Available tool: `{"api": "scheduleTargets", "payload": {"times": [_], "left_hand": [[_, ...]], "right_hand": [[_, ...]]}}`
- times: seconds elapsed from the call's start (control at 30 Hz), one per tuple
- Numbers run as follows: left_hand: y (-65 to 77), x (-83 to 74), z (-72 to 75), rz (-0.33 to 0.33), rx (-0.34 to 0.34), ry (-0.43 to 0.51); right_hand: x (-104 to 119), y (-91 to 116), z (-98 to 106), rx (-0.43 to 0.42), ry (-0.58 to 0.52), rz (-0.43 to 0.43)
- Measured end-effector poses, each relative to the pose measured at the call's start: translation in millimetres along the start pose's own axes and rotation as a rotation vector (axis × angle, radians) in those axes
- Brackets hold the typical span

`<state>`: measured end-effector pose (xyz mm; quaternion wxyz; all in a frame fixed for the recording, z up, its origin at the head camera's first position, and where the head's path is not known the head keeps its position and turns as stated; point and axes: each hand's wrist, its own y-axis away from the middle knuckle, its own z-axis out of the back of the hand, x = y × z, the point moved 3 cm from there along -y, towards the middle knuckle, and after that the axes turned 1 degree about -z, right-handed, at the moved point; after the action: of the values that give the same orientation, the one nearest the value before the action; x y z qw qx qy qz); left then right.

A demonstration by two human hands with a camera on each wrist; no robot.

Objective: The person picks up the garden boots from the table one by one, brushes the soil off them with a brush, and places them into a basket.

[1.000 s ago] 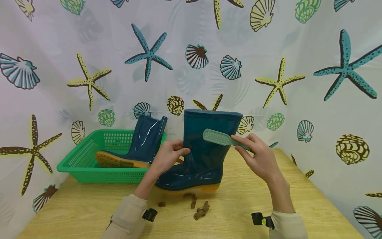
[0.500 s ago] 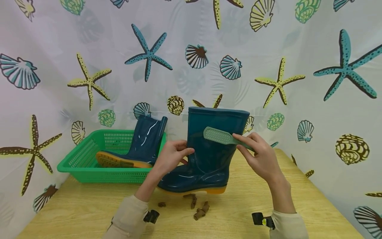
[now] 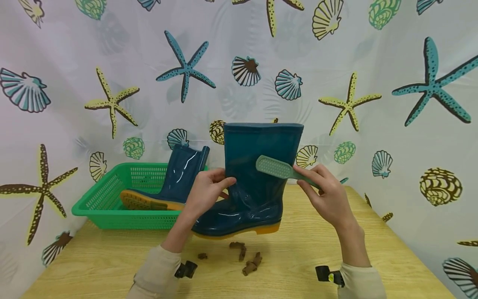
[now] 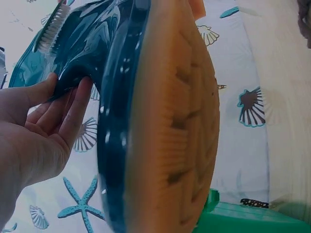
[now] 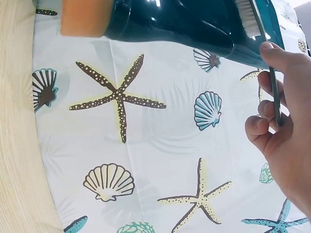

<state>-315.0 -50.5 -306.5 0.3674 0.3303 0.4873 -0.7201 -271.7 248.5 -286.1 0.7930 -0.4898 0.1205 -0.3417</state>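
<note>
A dark blue rubber boot (image 3: pixel 257 195) with an orange-yellow sole is held up above the table, its shaft upright and toe to the left. My left hand (image 3: pixel 206 192) pinches the front of the shaft near the ankle, thumb on the near side. In the left wrist view the treaded sole (image 4: pixel 175 126) fills the middle. With my right hand (image 3: pixel 328 199) I grip the handle of a pale green brush (image 3: pixel 275 167). Its white bristles (image 5: pixel 248 19) touch or nearly touch the shaft; I cannot tell which.
A green basket (image 3: pixel 134 220) stands at the left, a second blue boot (image 3: pixel 181 174) lying in it. Several brown clumps (image 3: pixel 252 263) lie on the wooden table (image 3: pixel 298 257) below the held boot. A shell-and-starfish patterned curtain (image 3: pixel 239 37) surrounds the table.
The boot shifted a little right, then back left and upward, my left hand moving with it. The brush moved only slightly, up and to the right.
</note>
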Motion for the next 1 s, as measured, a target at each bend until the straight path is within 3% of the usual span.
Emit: {"api": "scheduleTargets", "payload": {"times": [0.2, 0.43, 0.63, 0.8, 1.0], "left_hand": [[0.9, -6.3, 13.2, -0.014, -0.048, -0.034], [0.1, -2.4, 37.0, -0.015, -0.147, -0.07], [1.5, 2.2, 65.8, -0.03, -0.28, -0.109], [2.3, 8.6, 86.9, -0.004, -0.384, -0.141], [5.8, 22.5, 108.7, -0.004, -0.564, -0.19]], "right_hand": [[0, -1, 0, -0.004, -0.006, -0.006], [0, 1, -1, -0.008, 0.005, -0.018], [-1, 2, -2, 0.005, 0.023, -0.02], [-4, 3, -3, -0.01, 0.038, -0.002], [-10, 5, -5, -0.015, 0.033, -0.035]]}}
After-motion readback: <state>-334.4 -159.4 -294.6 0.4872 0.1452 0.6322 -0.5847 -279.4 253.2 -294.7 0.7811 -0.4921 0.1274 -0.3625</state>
